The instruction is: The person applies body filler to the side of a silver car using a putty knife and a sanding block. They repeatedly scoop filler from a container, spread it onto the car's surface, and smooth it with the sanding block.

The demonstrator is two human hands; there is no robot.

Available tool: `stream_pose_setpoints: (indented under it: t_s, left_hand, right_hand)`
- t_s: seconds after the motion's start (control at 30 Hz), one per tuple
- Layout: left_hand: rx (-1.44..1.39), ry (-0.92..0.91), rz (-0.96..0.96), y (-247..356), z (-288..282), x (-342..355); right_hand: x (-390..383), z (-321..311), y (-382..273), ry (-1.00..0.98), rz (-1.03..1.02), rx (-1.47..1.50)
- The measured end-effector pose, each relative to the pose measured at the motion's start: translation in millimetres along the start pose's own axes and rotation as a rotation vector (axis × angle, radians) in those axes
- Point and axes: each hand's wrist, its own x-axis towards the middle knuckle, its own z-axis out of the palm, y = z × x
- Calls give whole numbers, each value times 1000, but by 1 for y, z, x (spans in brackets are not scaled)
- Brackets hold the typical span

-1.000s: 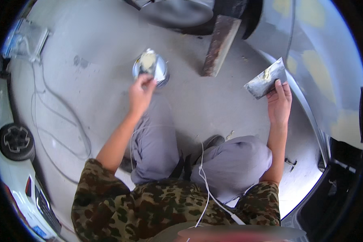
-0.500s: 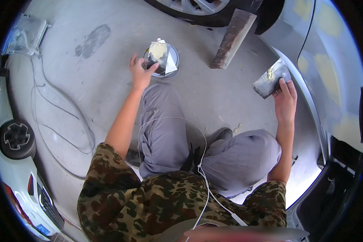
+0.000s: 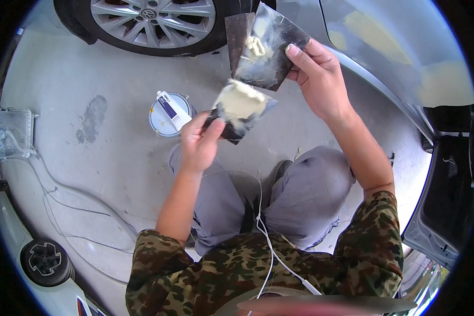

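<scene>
My left hand [image 3: 199,143] is closed around a dark putty spreader [image 3: 227,129], whose far end carries a thick layer of cream-coloured putty [image 3: 242,102]. Pinched by its corner in my right hand [image 3: 322,79] is a wider, smeared metal putty plate [image 3: 273,55]. A small pale curl of paste [image 3: 255,46] lies on that plate. The two tools are close together in front of me, the loaded edge of the left one just below the plate's lower edge; whether they touch I cannot tell. To the left of them, a white-and-blue tube [image 3: 168,108] rests on a round can [image 3: 160,124].
A brown board [image 3: 236,39] on the floor is partly hidden by the plate. Beyond stands a car wheel [image 3: 152,23]; a grey car panel with pale patches [image 3: 374,39] is at the right. Hoses [image 3: 89,195] and a clear box [image 3: 13,134] lie left, near another car [image 3: 8,221].
My left hand has brought the spreader with putty away from the can, to the right. My right hand has moved the plate leftward and farther out. The tube on the can now shows.
</scene>
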Motion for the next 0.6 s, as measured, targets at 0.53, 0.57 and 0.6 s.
stream_pose_setpoints:
  t_s: [0.53,0.57,0.6]
  left_hand:
    - [20,83,78,7,2,27]
    - [55,84,84,9,4,30]
    - [91,84,90,12,6,32]
  right_hand:
    - [-21,1,-17,-234,-305,-1138]
    - [-23,-6,-9,-185,-293,-1178]
    - [-24,-10,-5,-134,-281,-1217]
